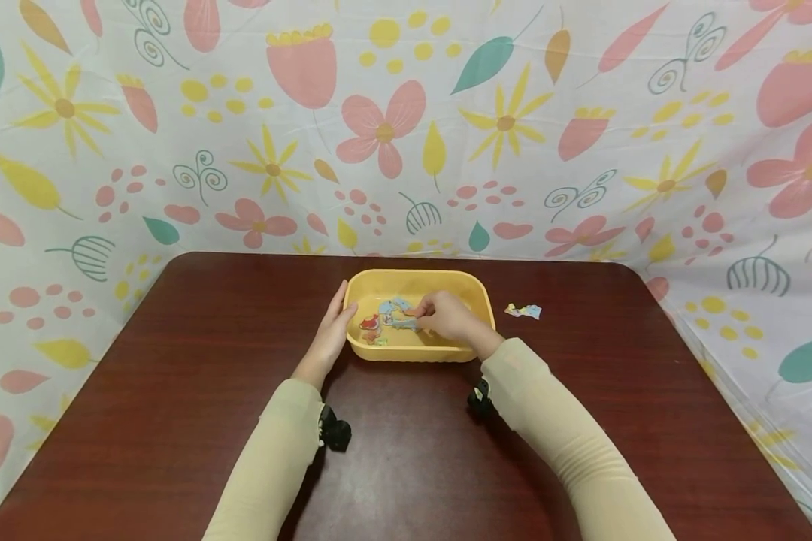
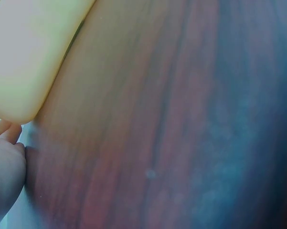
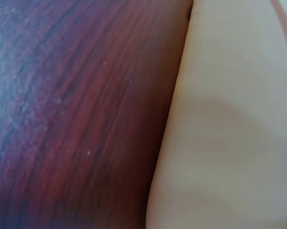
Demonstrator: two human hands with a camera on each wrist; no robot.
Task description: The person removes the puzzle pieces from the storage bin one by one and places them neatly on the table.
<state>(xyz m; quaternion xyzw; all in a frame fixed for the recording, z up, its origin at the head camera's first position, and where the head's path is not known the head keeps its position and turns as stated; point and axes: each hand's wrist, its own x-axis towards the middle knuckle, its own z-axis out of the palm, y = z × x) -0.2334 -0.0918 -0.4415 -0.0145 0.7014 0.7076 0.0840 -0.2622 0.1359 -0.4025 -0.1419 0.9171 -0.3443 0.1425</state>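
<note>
A yellow plastic tub (image 1: pixel 419 353) stands toward the back of the dark wooden table. My left hand (image 1: pixel 330 330) holds its left wall, thumb over the rim and fingers along the outside. Over the tub's inside, my right hand (image 1: pixel 445 315) has thumb and forefinger pinched at a flat light-blue printed piece (image 1: pixel 403 324), which looks like a jigsaw piece. Other printed pieces lie in the left half of the tub, among them a red one (image 1: pixel 369 323) and another light-blue one (image 1: pixel 394 305). The right wrist view shows only the tub's outer wall (image 3: pixel 219 124), no fingers.
To the right of the tub, a small printed piece (image 1: pixel 523 310) in light blue and yellow lies on the table (image 1: pixel 406 451). A flower-patterned cloth (image 1: pixel 386 195) hangs behind the table and along both sides. Black wrist cameras (image 1: pixel 334 430) are strapped at the cream sleeves.
</note>
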